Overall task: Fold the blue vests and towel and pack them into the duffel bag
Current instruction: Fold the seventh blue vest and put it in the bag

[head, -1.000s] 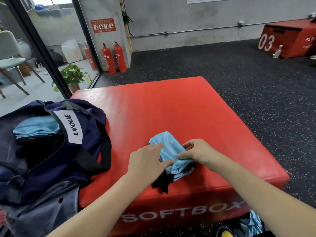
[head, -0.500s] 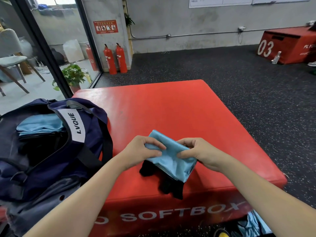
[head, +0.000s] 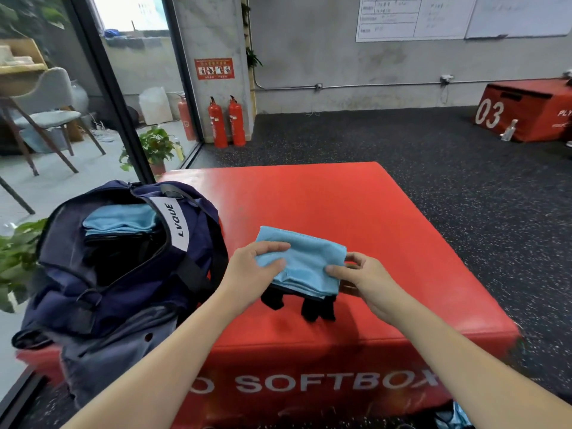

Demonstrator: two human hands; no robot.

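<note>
A folded light-blue vest with black trim hanging below it is lifted just above the red soft box. My left hand grips its left edge, thumb on top. My right hand pinches its right edge. The navy duffel bag lies open on the left part of the box, with a folded light-blue cloth inside it near the top.
Dark rubber floor surrounds the box. A second red box marked 03 stands far right. Two fire extinguishers stand by the back wall. Potted plants and a glass partition are at the left. More blue cloth lies below the box front.
The vest went from a bunched heap on the box to a flat folded rectangle held up by both hands. It has shifted slightly away from me.
</note>
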